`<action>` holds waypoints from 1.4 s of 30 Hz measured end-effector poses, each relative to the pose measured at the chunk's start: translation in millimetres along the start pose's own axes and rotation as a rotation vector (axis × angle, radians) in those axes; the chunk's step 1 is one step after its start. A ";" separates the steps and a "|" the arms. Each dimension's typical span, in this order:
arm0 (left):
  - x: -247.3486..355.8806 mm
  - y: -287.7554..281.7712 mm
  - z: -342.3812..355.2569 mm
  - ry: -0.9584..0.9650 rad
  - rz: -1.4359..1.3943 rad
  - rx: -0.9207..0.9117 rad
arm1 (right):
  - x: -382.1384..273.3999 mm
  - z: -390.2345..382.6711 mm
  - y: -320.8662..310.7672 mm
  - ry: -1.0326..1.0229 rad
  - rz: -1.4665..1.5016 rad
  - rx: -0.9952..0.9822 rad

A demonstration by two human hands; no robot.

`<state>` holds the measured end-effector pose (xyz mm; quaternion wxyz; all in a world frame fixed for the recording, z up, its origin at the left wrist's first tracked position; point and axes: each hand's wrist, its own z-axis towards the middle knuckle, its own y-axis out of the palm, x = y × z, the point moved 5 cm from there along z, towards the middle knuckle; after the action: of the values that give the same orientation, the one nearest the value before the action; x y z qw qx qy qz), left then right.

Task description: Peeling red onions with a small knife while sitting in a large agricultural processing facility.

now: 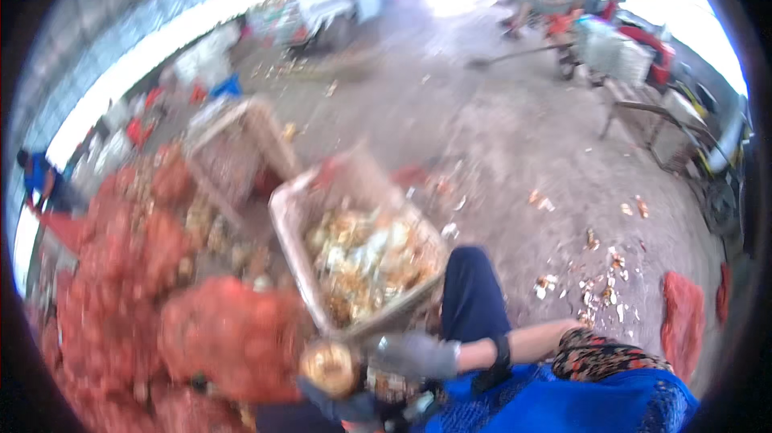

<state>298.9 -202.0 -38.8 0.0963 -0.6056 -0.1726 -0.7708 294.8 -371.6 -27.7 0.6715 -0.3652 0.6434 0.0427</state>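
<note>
A round, tan onion [330,366] sits in my left hand [338,402], whose dark glove wraps round it from below. Close by on its right is my right hand [412,353] in a grey glove, its fingers curled; whatever they hold is hidden and blurred. Just beyond both hands stands a pale plastic crate [294,250], tilted in view. Inside it lies a heap of white and brown onions and loose skins [366,256]. A bulging red mesh sack [233,338] leans to the left of my hands.
More red mesh sacks [121,272] pile up on the left, with a second crate [277,137] behind. Skin scraps [603,280] litter the concrete at right, near a red mesh bag [682,324]. A person in blue [39,180] stands far left; a cart [615,51] is far right.
</note>
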 end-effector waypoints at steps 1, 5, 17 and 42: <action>-13.5 26.3 20.8 0.013 -0.051 -0.046 | -10.9 7.9 -4.0 0.047 -0.054 0.023; 7.3 79.8 50.9 0.205 -0.051 -0.148 | -42.8 2.5 -14.7 -0.211 0.095 0.343; 45.9 119.2 82.2 0.643 0.219 -0.152 | -5.3 61.2 31.2 -0.223 0.500 0.174; 22.6 19.3 36.9 -0.107 0.348 -0.223 | -3.6 37.2 4.5 0.554 1.383 -0.053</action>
<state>333.4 -204.3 -6.4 0.1508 -0.6734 0.0159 -0.7236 322.8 -346.6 -29.9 0.2957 0.1095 0.8708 0.3772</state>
